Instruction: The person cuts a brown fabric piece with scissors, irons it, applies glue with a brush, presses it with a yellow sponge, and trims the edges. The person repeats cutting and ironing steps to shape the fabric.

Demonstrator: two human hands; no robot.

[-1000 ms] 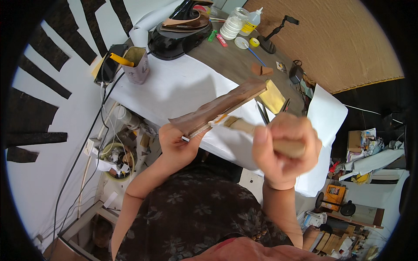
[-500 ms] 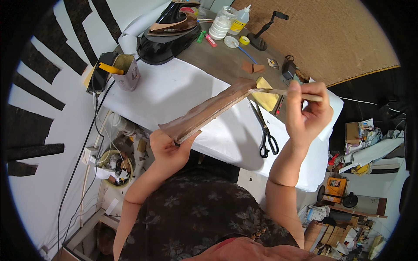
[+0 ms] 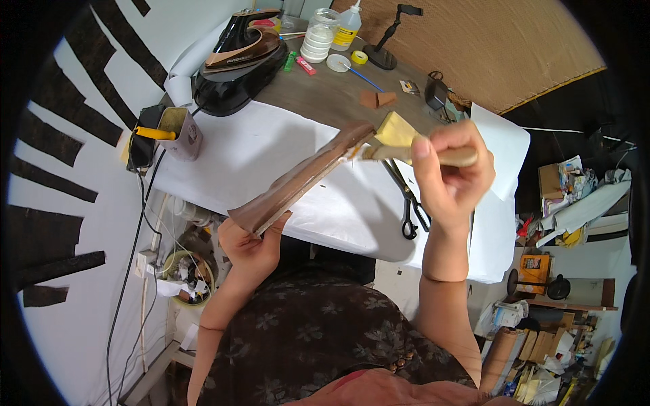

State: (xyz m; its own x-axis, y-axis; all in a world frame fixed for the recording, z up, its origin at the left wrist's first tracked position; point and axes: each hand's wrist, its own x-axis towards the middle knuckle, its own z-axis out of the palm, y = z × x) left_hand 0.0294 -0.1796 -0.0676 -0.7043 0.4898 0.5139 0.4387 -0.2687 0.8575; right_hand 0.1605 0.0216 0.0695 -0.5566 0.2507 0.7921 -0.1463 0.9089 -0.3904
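Note:
A long strip covered in brown, leather-like sheet slants up over the table. Its near end is gripped by my left hand, thumb at the edge and fingers underneath. My right hand is closed around the handle of a flat paintbrush, partly blurred. The bristles meet the strip's pale long edge near its far end. Below the brush lie black-handled scissors, partly covered by my right hand. A yellow block or pad is just behind the brush.
White paper covers the table's near side. Beyond stand an iron, a white-filled jar, a glue bottle and a black stand. A tin with a yellow-handled tool is at left. Brown scraps lie mid-table.
The brush has turned to show its broad side and moved a little along the strip's edge toward my left hand. The whole view has shifted slightly.

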